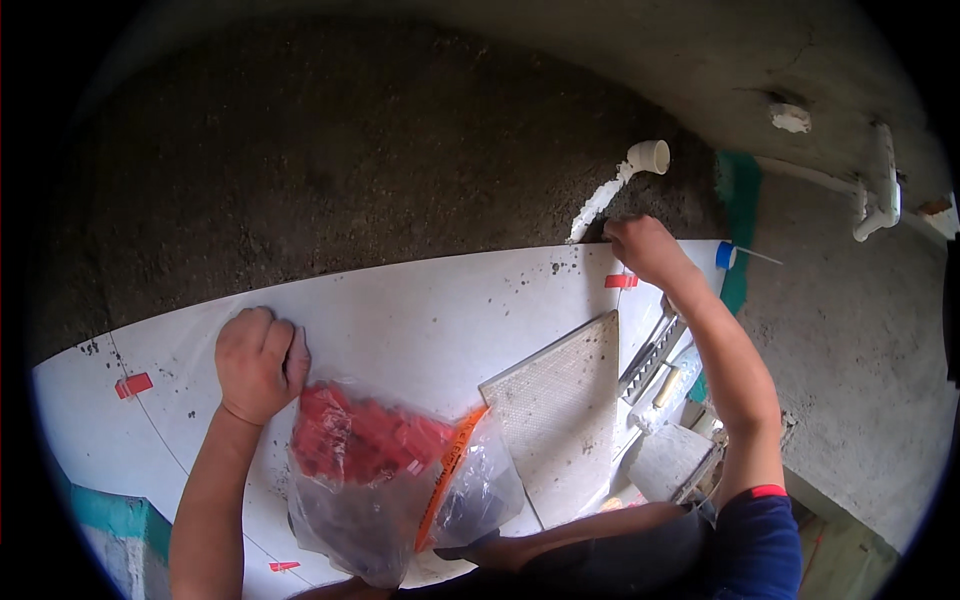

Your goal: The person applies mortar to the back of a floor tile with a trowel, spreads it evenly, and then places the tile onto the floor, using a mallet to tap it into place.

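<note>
Leaning over smooth white tiles [400, 325], you had your left hand [255, 362] on them at the left of the frame, its fingers bent and close together; their tips were hidden, so I cannot tell whether they gripped anything. Your right hand [645, 248] was at the tiles' upper edge, right of centre, fingers curled inward; I cannot tell what, if anything, they pinched. The tiles curved across the middle of the frame, speckled with dark crumbs, with red plastic wedges [133, 385] set along their thin joints. A flat tile piece [560, 410] with a finely textured face lay right of centre, beside a notched metal trowel [655, 350].

At lower centre, a crinkled clear plastic bag [340, 525] with an orange strip [450, 480] held a heap of loose red pieces [370, 435].

Beyond the tiles, a dark, gritty surface [330, 170] filled the upper left. A white pipe elbow [648, 157] opened at upper right, near a rough grey wall [840, 330] bordered by a green band [738, 200].
</note>
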